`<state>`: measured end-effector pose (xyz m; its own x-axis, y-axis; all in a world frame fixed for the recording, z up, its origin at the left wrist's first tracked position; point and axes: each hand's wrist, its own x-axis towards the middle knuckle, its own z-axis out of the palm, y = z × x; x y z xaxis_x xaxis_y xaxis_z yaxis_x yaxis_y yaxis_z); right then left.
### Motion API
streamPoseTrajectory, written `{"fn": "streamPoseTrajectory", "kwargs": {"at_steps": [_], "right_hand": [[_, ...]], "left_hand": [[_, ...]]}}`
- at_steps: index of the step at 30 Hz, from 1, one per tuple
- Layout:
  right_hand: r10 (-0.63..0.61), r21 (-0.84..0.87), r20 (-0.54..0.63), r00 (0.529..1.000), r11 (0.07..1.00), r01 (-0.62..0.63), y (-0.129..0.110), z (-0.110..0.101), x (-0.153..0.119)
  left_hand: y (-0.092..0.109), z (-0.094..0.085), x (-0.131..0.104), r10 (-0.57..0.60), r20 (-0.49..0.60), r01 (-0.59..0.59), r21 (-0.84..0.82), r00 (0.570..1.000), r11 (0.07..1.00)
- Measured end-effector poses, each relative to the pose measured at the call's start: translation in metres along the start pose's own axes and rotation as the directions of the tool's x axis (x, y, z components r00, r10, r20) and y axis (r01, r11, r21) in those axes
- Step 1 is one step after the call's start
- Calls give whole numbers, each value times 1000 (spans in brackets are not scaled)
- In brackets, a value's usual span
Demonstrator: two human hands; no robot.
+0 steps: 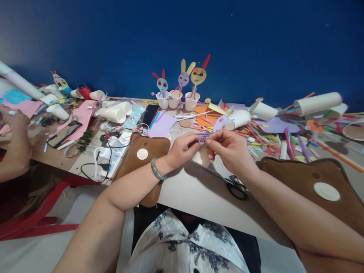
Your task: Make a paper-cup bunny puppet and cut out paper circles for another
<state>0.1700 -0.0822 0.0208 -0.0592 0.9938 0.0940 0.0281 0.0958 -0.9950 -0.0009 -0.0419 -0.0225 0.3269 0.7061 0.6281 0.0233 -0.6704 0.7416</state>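
A small purple paper disc (pixel 202 140) with "Hi" written on it is pinched between my two hands above the table. My left hand (pixel 183 149), below a jade-coloured bangle, grips its left edge with closed fingertips. From the other side, my right hand (pixel 230 149) holds it between thumb and finger. Just beyond my fingers is a purple paper face (pixel 220 123), with purple stems (pixel 203 134) running toward the disc. Whether the stems join the disc is hidden by my fingers. Black-handled scissors (pixel 237 188) lie below my right hand.
Paper-faced figures stand in white paper cups (pixel 175 99) against the blue wall. Brown cushion-like pouches (pixel 309 174) lie on both sides. A power strip (pixel 116 157) with cables is at left. Coloured sticks and paper scraps (pixel 267 151) cover the right. Another person's hand (pixel 14 117) is far left.
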Motion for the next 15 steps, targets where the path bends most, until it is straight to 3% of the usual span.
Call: {"fn": "streamPoseTrajectory", "kwargs": {"at_steps": [7,15], "right_hand": [[-11,19,-24,1000,1000,11,3,3,1],[-66,-74,-55,996,995,62,3,8,-2]], "left_hand": [[-2,0,-1,58,17,-59,67,998,996],[0,-2,-1,82,36,-86,136,996,987]]}}
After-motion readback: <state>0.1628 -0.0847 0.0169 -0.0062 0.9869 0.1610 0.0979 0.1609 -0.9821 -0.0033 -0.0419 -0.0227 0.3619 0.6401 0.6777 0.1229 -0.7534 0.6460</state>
